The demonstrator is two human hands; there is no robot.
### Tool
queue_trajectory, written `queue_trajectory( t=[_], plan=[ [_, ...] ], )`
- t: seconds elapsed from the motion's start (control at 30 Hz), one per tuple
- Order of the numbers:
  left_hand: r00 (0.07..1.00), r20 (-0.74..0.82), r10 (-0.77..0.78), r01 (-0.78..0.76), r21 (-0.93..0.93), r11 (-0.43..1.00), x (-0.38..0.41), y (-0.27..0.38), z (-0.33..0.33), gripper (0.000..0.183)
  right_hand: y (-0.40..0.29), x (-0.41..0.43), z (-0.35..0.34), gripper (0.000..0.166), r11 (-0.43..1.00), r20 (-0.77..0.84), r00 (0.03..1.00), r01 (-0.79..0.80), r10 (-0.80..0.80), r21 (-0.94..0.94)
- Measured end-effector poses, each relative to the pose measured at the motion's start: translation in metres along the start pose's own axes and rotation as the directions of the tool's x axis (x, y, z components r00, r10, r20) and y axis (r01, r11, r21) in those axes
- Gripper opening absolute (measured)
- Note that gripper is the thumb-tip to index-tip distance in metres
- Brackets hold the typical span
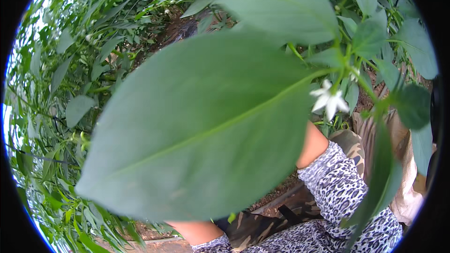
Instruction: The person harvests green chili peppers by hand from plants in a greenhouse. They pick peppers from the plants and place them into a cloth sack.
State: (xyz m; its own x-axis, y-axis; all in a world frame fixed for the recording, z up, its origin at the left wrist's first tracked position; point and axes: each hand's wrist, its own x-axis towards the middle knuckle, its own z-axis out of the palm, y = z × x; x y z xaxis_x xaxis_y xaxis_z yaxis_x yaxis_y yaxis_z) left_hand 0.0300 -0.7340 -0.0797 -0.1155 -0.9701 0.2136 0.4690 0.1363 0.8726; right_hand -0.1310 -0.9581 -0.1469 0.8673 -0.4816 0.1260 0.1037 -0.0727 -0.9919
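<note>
A large pepper plant leaf [197, 123] hangs very close to the camera and covers the middle of the view. Both of my hands are hidden behind it, so what they hold or touch does not show. My left forearm [198, 231] comes up from the bottom edge and passes under the leaf's lower rim. On the right, my right forearm [313, 144] runs from a leopard-print sleeve [337, 179] to behind the same leaf. A white pepper flower [329, 101] hangs just above that forearm, below a green stem [365, 86].
Dense pepper plants [63, 77] fill the left side, with a thin dark line [42, 156] across them. Camouflage cloth [267, 226] covers my lap. A pale woven sack [404, 182] lies at the right. Brown soil [151, 230] shows at the lower left.
</note>
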Motion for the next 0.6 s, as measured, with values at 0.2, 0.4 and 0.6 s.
queue_trajectory(
  t=[0.2, 0.4, 0.6],
  plan=[
    [0.936, 0.088, -0.34, 0.34, 0.018, 0.94, 0.025, -0.092, 0.018, 0.043, 0.09, -0.016, -0.006, 0.017, 0.881, -0.193, 0.948, -0.309, 0.254, -0.358],
    [0.85, -0.49, -0.192, 0.37, 0.296, 0.881, 0.137, -0.168, -0.086, 0.032, 0.138, -0.027, -0.021, 0.02, 0.898, -0.551, 0.737, -0.436, 0.392, 0.055],
    [0.557, -0.594, 0.58, 0.215, 0.778, 0.59, 0.259, -0.102, -0.206, 0.038, 0.138, 0.002, 0.004, 0.022, 0.916, -0.615, 0.679, -0.32, 0.401, 0.243]
  ],
)
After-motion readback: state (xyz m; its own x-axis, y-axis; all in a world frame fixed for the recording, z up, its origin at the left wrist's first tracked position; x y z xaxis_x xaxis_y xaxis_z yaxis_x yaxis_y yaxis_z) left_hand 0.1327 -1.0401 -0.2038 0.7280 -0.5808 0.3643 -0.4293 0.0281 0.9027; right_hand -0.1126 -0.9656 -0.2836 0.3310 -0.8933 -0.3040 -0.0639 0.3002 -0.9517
